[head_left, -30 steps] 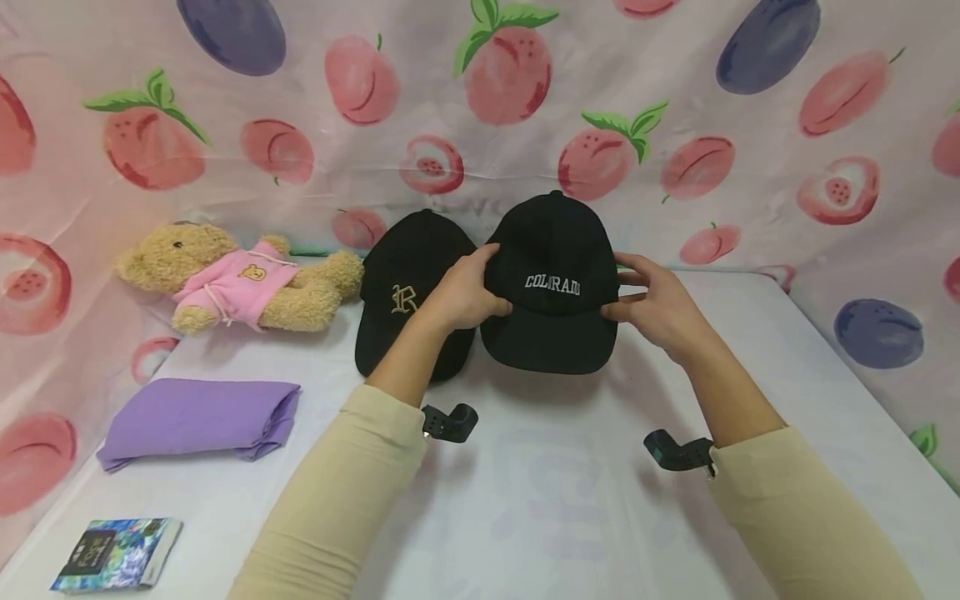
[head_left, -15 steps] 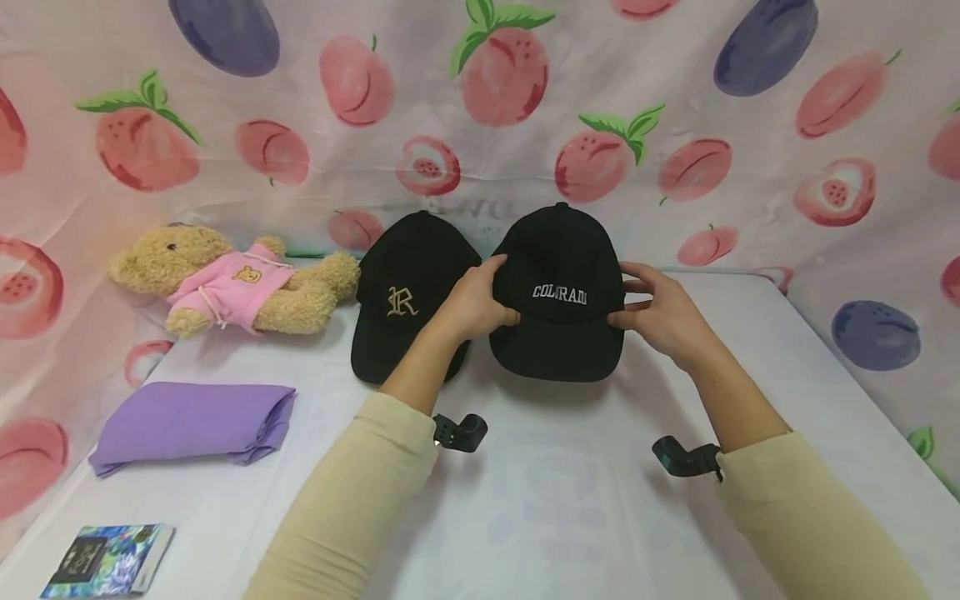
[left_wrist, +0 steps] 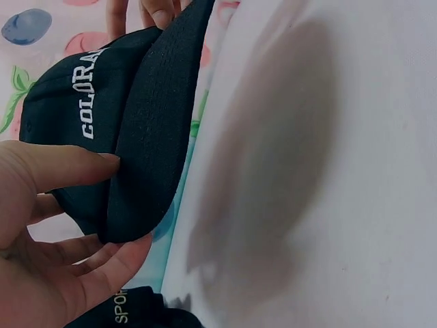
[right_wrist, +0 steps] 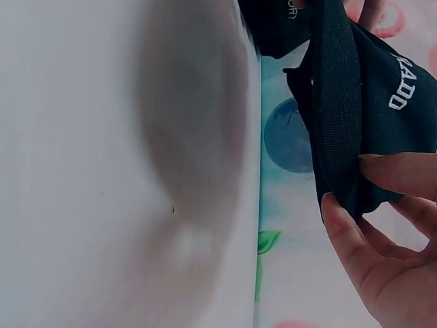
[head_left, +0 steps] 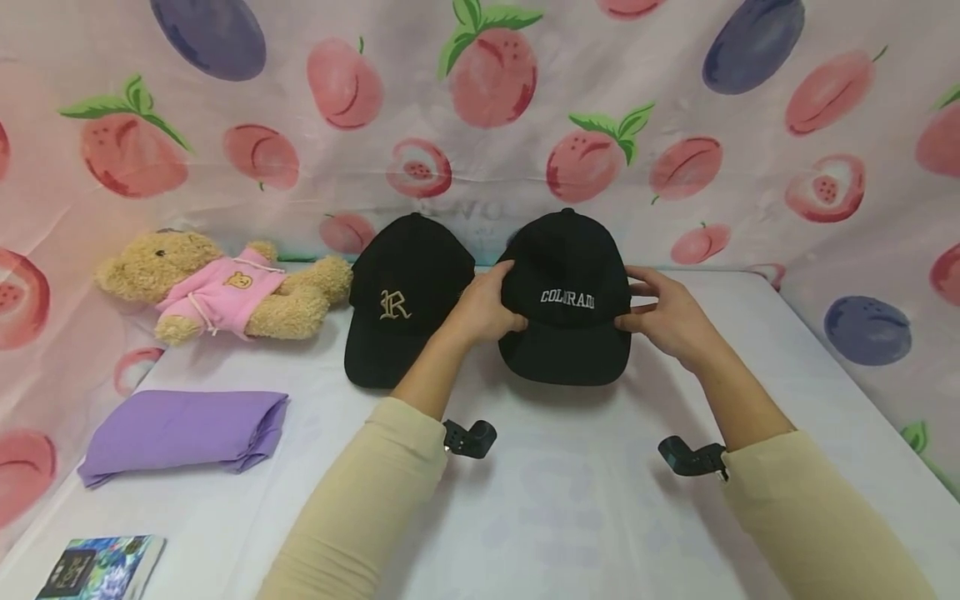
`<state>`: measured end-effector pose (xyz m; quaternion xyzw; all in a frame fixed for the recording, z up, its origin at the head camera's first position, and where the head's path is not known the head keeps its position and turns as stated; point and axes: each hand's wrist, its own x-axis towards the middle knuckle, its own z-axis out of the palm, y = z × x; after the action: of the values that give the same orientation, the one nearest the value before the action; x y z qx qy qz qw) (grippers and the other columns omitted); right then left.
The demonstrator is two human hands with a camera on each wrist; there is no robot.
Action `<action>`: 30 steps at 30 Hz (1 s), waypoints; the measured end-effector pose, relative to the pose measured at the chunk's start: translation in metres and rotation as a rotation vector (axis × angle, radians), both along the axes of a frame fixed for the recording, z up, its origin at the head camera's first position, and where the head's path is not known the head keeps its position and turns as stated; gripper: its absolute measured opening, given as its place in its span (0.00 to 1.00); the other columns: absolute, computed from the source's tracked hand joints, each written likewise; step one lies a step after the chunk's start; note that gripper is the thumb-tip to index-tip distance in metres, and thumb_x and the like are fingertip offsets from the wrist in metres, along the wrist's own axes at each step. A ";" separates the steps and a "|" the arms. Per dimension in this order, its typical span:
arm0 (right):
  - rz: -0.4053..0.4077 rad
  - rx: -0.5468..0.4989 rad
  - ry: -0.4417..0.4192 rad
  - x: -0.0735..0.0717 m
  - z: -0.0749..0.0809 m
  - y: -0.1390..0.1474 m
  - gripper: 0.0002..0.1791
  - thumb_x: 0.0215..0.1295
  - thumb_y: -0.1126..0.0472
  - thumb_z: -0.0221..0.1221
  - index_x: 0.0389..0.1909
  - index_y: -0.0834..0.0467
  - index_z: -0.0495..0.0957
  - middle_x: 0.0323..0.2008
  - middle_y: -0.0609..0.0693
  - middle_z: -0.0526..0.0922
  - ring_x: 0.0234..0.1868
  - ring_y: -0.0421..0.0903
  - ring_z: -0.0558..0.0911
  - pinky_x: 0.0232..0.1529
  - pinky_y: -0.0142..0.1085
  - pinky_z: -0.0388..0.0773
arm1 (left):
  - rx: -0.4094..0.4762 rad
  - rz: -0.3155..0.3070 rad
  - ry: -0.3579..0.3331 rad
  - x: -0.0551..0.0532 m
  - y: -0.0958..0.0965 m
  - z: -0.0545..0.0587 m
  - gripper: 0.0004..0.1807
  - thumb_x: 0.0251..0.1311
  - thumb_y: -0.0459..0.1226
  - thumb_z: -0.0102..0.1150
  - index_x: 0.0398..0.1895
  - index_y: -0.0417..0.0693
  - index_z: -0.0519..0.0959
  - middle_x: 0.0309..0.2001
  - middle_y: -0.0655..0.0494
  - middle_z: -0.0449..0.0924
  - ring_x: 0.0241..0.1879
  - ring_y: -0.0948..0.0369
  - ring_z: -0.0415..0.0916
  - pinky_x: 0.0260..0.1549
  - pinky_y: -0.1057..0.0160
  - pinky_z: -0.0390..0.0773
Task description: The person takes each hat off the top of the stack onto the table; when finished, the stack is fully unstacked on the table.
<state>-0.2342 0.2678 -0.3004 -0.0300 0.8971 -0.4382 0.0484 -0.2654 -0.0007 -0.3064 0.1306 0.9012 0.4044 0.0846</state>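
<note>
A black baseball cap point(head_left: 566, 267) with white "COLORADO" lettering faces me, brim downward, a gap and its shadow showing between brim and table in the wrist views. My left hand point(head_left: 483, 304) pinches its left side, thumb on the front where crown meets brim and fingers behind. On the opposite side my right hand point(head_left: 667, 317) grips it the same way, its thumb point(right_wrist: 396, 172) at the brim seam. Just left of it stands a second black baseball cap point(head_left: 397, 308) with a gold "R", partly covered by my left hand and forearm.
A teddy bear point(head_left: 232, 287) in a pink hoodie lies at the back left. In front of it are a folded purple cloth point(head_left: 183, 433) and, nearer, a small colourful book point(head_left: 101, 571) cut by the frame. A fruit-print curtain point(head_left: 495, 167) hangs behind the white table point(head_left: 570, 500).
Both hands have carried the Colorado cap slightly right and down, away from the "R" cap, so a wider gap shows between them. The view has shifted a little; both grips stay the same.
</note>
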 end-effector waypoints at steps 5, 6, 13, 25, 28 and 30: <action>-0.006 0.002 0.005 -0.001 0.000 0.004 0.46 0.67 0.67 0.62 0.83 0.51 0.53 0.77 0.66 0.63 0.68 0.65 0.75 0.67 0.62 0.72 | 0.003 -0.009 -0.006 -0.003 0.003 -0.002 0.50 0.60 0.36 0.72 0.83 0.52 0.54 0.77 0.43 0.61 0.76 0.47 0.60 0.74 0.47 0.64; -0.006 0.004 0.006 -0.002 0.000 0.005 0.45 0.67 0.67 0.62 0.83 0.51 0.54 0.77 0.66 0.63 0.68 0.66 0.75 0.67 0.62 0.72 | 0.002 -0.012 -0.008 -0.003 0.004 -0.003 0.50 0.61 0.36 0.71 0.83 0.52 0.54 0.77 0.43 0.61 0.75 0.47 0.61 0.74 0.47 0.65; -0.014 -0.003 0.008 -0.001 -0.004 0.015 0.44 0.67 0.68 0.62 0.82 0.52 0.55 0.76 0.67 0.63 0.68 0.67 0.75 0.68 0.63 0.71 | 0.009 -0.030 -0.011 -0.007 0.016 -0.011 0.50 0.61 0.37 0.72 0.83 0.52 0.53 0.75 0.40 0.62 0.73 0.47 0.63 0.73 0.48 0.66; -0.026 0.017 0.011 -0.003 -0.012 0.029 0.46 0.67 0.69 0.62 0.83 0.54 0.52 0.76 0.70 0.62 0.68 0.69 0.74 0.67 0.64 0.71 | 0.015 -0.019 -0.011 -0.007 0.034 -0.016 0.50 0.60 0.36 0.72 0.83 0.52 0.54 0.73 0.39 0.63 0.72 0.47 0.65 0.71 0.49 0.68; -0.024 0.025 0.011 -0.003 -0.013 0.031 0.46 0.67 0.69 0.61 0.83 0.55 0.51 0.76 0.70 0.62 0.69 0.69 0.73 0.67 0.65 0.70 | 0.029 -0.011 -0.028 -0.006 0.037 -0.019 0.51 0.60 0.35 0.72 0.83 0.52 0.54 0.73 0.39 0.63 0.71 0.46 0.66 0.71 0.49 0.69; -0.026 0.027 0.007 -0.003 -0.013 0.032 0.46 0.67 0.69 0.61 0.83 0.55 0.51 0.76 0.71 0.61 0.69 0.70 0.73 0.67 0.65 0.70 | 0.031 -0.007 -0.033 -0.006 0.039 -0.022 0.51 0.60 0.35 0.72 0.83 0.53 0.54 0.73 0.39 0.62 0.71 0.46 0.66 0.71 0.49 0.69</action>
<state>-0.2369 0.2997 -0.3139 -0.0193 0.9033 -0.4267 0.0397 -0.2713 0.0382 -0.3284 0.1284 0.8927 0.4204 0.0991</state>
